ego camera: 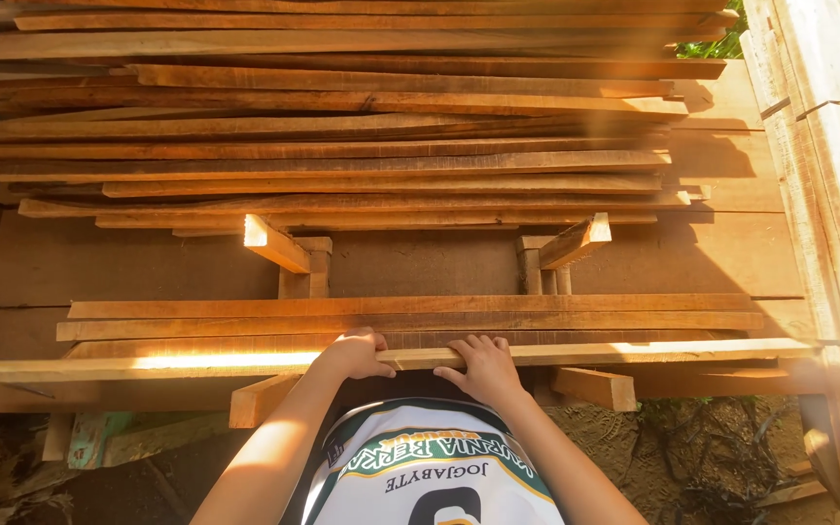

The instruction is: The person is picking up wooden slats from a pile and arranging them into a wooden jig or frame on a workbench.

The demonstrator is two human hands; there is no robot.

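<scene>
A long thin wooden slat point(634, 351) lies crosswise at the near edge of a wooden platform, lit by the sun. My left hand point(354, 354) and my right hand point(483, 370) both grip this slat near its middle, fingers curled over its top. Just beyond it lie three similar slats point(420, 313) side by side. Farther back is a tall, wide stack of rough planks point(342, 136).
Two short wooden supports point(279, 245) point(576, 240) stick out from under the big stack. Wide dark boards point(99, 262) form the platform. A pale timber post point(828, 165) runs along the right. Two block ends point(595, 387) jut out below the platform. Dirt and roots lie at the lower right.
</scene>
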